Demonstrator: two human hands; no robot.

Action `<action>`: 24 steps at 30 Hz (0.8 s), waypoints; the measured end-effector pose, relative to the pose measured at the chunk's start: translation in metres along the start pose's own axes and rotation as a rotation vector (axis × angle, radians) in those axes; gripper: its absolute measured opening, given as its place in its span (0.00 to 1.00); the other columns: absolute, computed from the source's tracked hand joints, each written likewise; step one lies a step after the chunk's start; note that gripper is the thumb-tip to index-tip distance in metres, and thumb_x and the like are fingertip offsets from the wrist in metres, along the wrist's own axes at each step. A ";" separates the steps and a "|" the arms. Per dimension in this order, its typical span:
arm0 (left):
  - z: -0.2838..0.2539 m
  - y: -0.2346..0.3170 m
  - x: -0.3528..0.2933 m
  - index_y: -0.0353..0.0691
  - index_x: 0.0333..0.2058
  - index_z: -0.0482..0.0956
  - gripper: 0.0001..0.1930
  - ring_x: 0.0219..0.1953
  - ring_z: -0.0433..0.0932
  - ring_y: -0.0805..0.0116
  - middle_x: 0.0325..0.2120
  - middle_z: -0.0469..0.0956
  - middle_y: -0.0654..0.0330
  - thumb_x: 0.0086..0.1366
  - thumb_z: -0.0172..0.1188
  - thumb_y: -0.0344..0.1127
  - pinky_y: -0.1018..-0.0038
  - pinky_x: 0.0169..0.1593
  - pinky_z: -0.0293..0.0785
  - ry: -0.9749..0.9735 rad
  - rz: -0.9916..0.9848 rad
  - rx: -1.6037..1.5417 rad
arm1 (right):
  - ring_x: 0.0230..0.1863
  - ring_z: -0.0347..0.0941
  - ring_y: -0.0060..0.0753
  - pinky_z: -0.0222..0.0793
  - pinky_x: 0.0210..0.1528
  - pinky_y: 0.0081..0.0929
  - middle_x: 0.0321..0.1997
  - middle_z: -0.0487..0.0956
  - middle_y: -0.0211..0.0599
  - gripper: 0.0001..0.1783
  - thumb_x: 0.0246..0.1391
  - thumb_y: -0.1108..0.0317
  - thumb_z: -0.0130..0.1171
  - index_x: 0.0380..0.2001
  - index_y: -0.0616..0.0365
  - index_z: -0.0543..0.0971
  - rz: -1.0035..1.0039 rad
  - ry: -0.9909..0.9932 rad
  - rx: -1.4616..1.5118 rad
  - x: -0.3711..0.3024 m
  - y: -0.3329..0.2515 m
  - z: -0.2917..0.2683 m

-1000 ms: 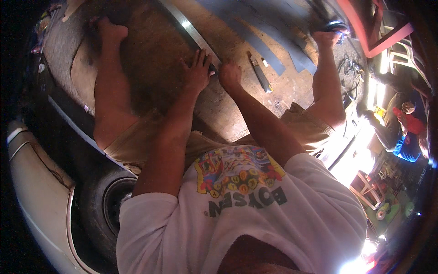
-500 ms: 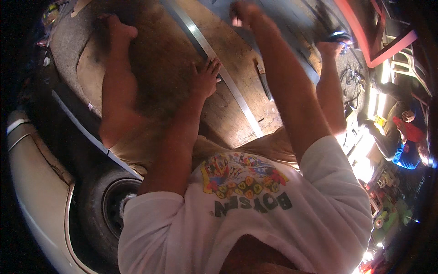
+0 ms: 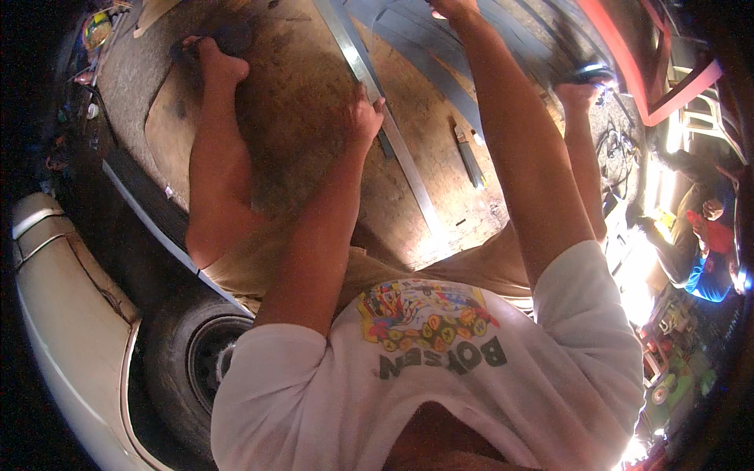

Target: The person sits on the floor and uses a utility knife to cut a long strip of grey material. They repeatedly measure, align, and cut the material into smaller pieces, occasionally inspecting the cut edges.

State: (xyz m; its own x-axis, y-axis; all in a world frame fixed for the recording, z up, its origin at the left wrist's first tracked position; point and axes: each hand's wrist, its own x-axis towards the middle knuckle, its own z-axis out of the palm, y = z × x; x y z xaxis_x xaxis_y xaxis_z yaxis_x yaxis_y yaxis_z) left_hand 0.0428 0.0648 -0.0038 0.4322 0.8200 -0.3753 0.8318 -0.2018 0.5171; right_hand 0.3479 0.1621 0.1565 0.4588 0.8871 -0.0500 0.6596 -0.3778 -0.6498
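Observation:
A long shiny metal flat bar [image 3: 404, 161] lies slantwise across a worn wooden board [image 3: 290, 94] between my legs. My left hand [image 3: 363, 118] is at the bar's left edge, its fingers bent against it and the thumb on the metal. A dark grey strip [image 3: 386, 144] shows alongside the bar, partly covered by it. Far out at the top edge, my right hand [image 3: 454, 8] is cut off by the picture. Its visible fingers are curled, and anything in them is hidden. Grey flat strips [image 3: 428, 55] lie beneath and around that hand.
A narrow dark tool [image 3: 469, 157] rests on the board right of the bar. On the left stand a wheel [image 3: 177, 353] and a pale car body panel [image 3: 71, 314]. A red frame [image 3: 683, 90] is at upper right; beyond it another person [image 3: 699, 251] sits near a white chair [image 3: 707, 129].
My left hand has gone from spread fingers on the bar to bent fingers at its edge. My right hand has moved farther away, toward the top edge. The whole view has shifted slightly.

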 end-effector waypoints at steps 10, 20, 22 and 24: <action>0.000 -0.004 0.060 0.56 0.72 0.55 0.37 0.76 0.48 0.54 0.75 0.46 0.60 0.71 0.51 0.62 0.19 0.64 0.46 0.268 0.342 0.157 | 0.55 0.79 0.55 0.76 0.55 0.50 0.51 0.83 0.51 0.17 0.58 0.59 0.59 0.48 0.51 0.83 0.318 -0.018 -0.489 -0.083 0.081 -0.048; -0.038 -0.023 0.102 0.61 0.73 0.51 0.37 0.76 0.42 0.52 0.75 0.45 0.64 0.71 0.46 0.65 0.27 0.68 0.52 0.375 0.428 0.222 | 0.49 0.81 0.56 0.78 0.50 0.47 0.45 0.84 0.52 0.45 0.40 0.55 0.79 0.59 0.56 0.68 0.454 -0.533 -0.549 -0.325 0.118 0.017; -0.045 0.013 0.084 0.61 0.73 0.53 0.36 0.76 0.44 0.52 0.75 0.46 0.64 0.71 0.48 0.65 0.27 0.68 0.51 0.214 0.289 0.413 | 0.47 0.82 0.59 0.78 0.48 0.48 0.42 0.84 0.54 0.41 0.42 0.58 0.78 0.57 0.57 0.69 0.503 -0.438 -0.539 -0.338 0.138 0.015; -0.063 0.031 0.073 0.60 0.72 0.56 0.36 0.75 0.47 0.53 0.74 0.48 0.64 0.71 0.49 0.64 0.29 0.69 0.52 0.122 0.193 0.517 | 0.46 0.81 0.61 0.78 0.47 0.50 0.41 0.84 0.56 0.38 0.43 0.60 0.76 0.56 0.58 0.69 0.521 -0.404 -0.468 -0.340 0.147 0.008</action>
State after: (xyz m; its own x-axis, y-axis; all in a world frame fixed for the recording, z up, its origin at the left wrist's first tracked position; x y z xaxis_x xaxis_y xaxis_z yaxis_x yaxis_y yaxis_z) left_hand 0.0783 0.1521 0.0336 0.5755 0.7921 -0.2035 0.8174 -0.5652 0.1115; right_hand 0.2836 -0.1931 0.0719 0.5844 0.5600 -0.5872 0.6423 -0.7615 -0.0871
